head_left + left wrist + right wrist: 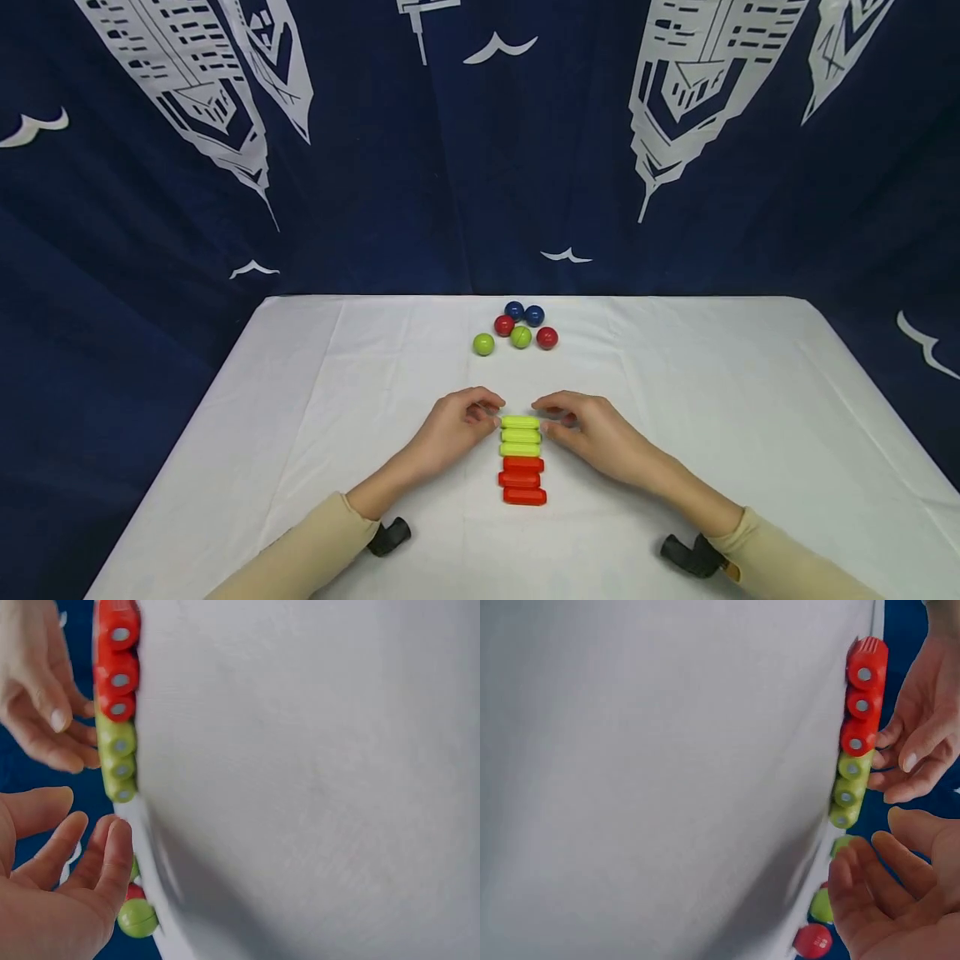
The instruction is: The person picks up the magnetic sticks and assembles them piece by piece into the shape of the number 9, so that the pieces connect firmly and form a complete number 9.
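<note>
My left hand (455,427) and right hand (596,435), both loosely spread, flank three lime-green rods (521,436); red rods (519,480) adjoin, nearer me.

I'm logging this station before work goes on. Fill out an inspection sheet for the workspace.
Surface: white cloth, lightly creased.
Job's things: three yellow-green rods and three red rods, side by side in one row, red nearest the person; the red ones sit slightly staggered.
Clutter: two blue balls, two red balls and two green balls beyond the row; a dark fitting by the left sleeve, another by the right.
Grippers: left hand and right hand flank the row's far end, holding nothing.
Cables: nothing seen.
Surroundings: dark blue backdrop with white prints.
</note>
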The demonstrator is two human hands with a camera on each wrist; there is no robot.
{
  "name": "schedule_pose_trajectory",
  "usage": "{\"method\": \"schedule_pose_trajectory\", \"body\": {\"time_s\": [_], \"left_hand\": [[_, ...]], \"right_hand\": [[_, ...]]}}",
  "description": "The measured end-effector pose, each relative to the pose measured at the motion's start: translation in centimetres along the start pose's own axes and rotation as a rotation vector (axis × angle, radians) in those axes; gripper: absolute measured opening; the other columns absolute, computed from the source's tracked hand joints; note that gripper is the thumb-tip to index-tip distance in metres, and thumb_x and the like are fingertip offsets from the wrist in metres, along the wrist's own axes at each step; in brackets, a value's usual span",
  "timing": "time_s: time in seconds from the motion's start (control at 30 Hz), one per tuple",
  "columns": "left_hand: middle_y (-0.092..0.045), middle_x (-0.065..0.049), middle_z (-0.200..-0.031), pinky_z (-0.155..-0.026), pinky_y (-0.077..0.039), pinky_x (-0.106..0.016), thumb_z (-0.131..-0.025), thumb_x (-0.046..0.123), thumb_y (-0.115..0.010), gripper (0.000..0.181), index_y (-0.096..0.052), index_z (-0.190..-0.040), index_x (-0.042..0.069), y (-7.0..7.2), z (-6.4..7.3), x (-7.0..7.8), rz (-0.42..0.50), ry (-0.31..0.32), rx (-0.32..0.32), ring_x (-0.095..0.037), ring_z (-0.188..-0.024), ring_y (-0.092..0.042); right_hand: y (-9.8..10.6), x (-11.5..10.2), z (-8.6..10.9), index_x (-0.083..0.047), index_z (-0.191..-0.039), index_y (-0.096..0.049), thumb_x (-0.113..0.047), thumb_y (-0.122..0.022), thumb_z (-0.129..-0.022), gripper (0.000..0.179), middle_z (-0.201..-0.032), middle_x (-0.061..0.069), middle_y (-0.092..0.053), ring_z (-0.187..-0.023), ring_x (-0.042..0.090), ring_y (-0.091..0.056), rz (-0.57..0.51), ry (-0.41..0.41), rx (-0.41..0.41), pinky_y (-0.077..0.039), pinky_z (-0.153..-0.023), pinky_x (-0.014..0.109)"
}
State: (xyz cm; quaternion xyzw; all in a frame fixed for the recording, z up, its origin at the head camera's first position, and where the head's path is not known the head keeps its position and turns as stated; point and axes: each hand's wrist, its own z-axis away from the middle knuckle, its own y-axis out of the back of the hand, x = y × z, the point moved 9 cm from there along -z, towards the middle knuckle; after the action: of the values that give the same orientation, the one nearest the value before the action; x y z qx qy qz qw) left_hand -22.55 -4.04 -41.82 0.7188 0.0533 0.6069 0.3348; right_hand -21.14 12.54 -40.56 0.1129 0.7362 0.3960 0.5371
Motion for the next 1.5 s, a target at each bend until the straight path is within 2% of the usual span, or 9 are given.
{"method": "schedule_pose_trajectory", "body": {"time_s": [0.17,0.37,0.6,0.8,0.93,1.07,1.27,1.4,1.5], "left_hand": [[-0.061,0.005,-0.089,-0.071,-0.048,-0.024,-0.093,0.007,-0.066,0.014,-0.070,-0.106,0.006,-1.0,-1.0,-0.8,-0.023,0.013,-0.041,-0.011,-0.079,-0.056],[-0.056,0.005,-0.085,-0.066,-0.044,-0.023,-0.091,0.006,-0.068,0.009,-0.071,-0.099,0.007,-1.7,-1.8,-0.3,-0.130,-0.051,-0.062,-0.010,-0.074,-0.052],[-0.056,0.004,-0.083,-0.065,-0.043,-0.022,-0.090,0.002,-0.068,0.009,-0.071,-0.098,0.006,-1.7,-2.6,0.0,-0.167,-0.057,-0.052,-0.010,-0.073,-0.050],[-0.056,0.002,-0.082,-0.065,-0.043,-0.021,-0.090,0.004,-0.069,0.008,-0.072,-0.098,0.006,-0.9,-4.3,-0.8,-0.133,-0.016,0.001,-0.010,-0.074,-0.052],[-0.058,0.002,-0.080,-0.064,-0.043,-0.021,-0.090,0.004,-0.070,0.008,-0.072,-0.097,0.005,-0.2,-5.6,-1.5,-0.070,0.021,0.044,-0.011,-0.072,-0.052],[-0.060,0.001,-0.078,-0.064,-0.043,-0.022,-0.089,0.003,-0.070,0.008,-0.072,-0.096,0.004,0.3,-6.7,-1.8,-0.032,0.028,0.080,-0.011,-0.071,-0.052],[-0.061,0.000,-0.082,-0.067,-0.045,-0.022,-0.087,0.002,-0.072,0.010,-0.071,-0.097,0.004,0.2,-7.8,-1.7,-0.111,-0.010,0.085,-0.011,-0.074,-0.053],[-0.061,0.000,-0.084,-0.068,-0.045,-0.022,-0.087,0.001,-0.073,0.011,-0.071,-0.097,0.004,0.1,-8.1,-1.6,-0.167,-0.025,0.079,-0.011,-0.076,-0.053],[-0.062,0.000,-0.085,-0.068,-0.045,-0.023,-0.087,0.001,-0.073,0.011,-0.071,-0.097,0.004,0.1,-8.1,-1.5,-0.168,-0.023,0.081,-0.011,-0.076,-0.053]], "right_hand": [[-1.0,0.7,-1.1,-0.009,-0.114,-0.070,-0.010,-0.069,-0.092,0.023,-0.094,-0.006,-0.066,-0.083,0.012,-0.060,-0.013,-0.025,-0.066,-0.052,-0.077,0.026],[-1.4,1.0,-2.0,-0.010,-0.109,-0.073,-0.007,-0.071,-0.089,0.020,-0.091,-0.006,-0.065,-0.081,0.011,-0.057,0.006,0.011,-0.080,-0.050,-0.073,0.026],[-1.5,1.2,-2.9,-0.010,-0.101,-0.073,-0.004,-0.070,-0.088,0.015,-0.083,-0.006,-0.062,-0.076,0.013,-0.056,-0.009,0.020,-0.096,-0.049,-0.068,0.025],[-0.9,2.2,-4.4,-0.009,-0.098,-0.072,-0.004,-0.069,-0.088,0.012,-0.078,-0.003,-0.061,-0.073,0.016,-0.055,-0.059,-0.038,-0.071,-0.047,-0.065,0.026],[-0.4,2.8,-5.7,-0.006,-0.098,-0.072,-0.002,-0.068,-0.087,0.012,-0.077,-0.001,-0.061,-0.072,0.016,-0.054,-0.062,-0.046,-0.048,-0.046,-0.065,0.026],[0.2,3.2,-6.9,-0.004,-0.096,-0.072,0.000,-0.067,-0.086,0.013,-0.076,0.000,-0.061,-0.070,0.017,-0.053,-0.061,-0.034,-0.022,-0.044,-0.063,0.026],[0.4,3.7,-7.9,-0.002,-0.094,-0.072,0.003,-0.067,-0.084,0.013,-0.076,0.000,-0.062,-0.069,0.016,-0.053,-0.060,-0.022,0.005,-0.044,-0.062,0.025],[0.5,3.9,-7.9,-0.003,-0.096,-0.072,0.001,-0.068,-0.085,0.012,-0.077,0.000,-0.062,-0.070,0.015,-0.055,-0.045,-0.047,0.012,-0.046,-0.064,0.025],[1.4,4.4,-7.7,-0.004,-0.095,-0.071,-0.002,-0.068,-0.086,0.010,-0.078,0.000,-0.063,-0.071,0.015,-0.056,-0.043,-0.096,0.076,-0.047,-0.065,0.025]]}}
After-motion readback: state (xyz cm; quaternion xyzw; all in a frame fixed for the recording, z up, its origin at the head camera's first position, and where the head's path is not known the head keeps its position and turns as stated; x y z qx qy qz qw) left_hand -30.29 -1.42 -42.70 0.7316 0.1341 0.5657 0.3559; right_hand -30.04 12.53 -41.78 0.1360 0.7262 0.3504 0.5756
